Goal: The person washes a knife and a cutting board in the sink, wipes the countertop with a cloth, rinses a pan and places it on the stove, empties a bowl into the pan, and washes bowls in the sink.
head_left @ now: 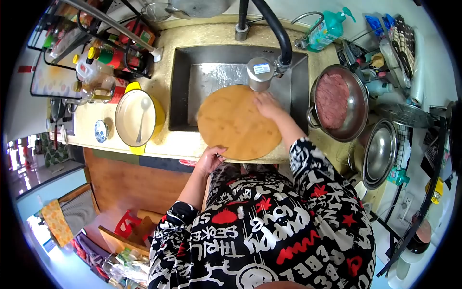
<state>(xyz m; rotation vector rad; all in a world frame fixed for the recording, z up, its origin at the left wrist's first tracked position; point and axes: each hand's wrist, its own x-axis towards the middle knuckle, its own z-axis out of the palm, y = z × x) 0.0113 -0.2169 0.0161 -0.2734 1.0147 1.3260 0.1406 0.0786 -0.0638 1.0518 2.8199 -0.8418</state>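
Note:
A round wooden cutting board (236,123) is tilted over the front rim of the sink (180,89), partly covering the basin. My left hand (211,160) grips its near left edge, with the thumb on top and the other fingers partly hidden. On the far right part of the board lies my right hand (267,105), fingers stretched out flat against the wood. Just beyond those fingers hangs the faucet's metal filter head (260,73), on a black curved spout (284,41). Whether water is running cannot be made out.
Left of the sink stand a yellow pot (159,113) with a spoon (140,125) inside and a small patterned dish (100,131). To the right are a metal pan of ground meat (333,101), steel bowls (380,154) and a green soap bottle (327,30). Bottles (89,67) crowd the left rack.

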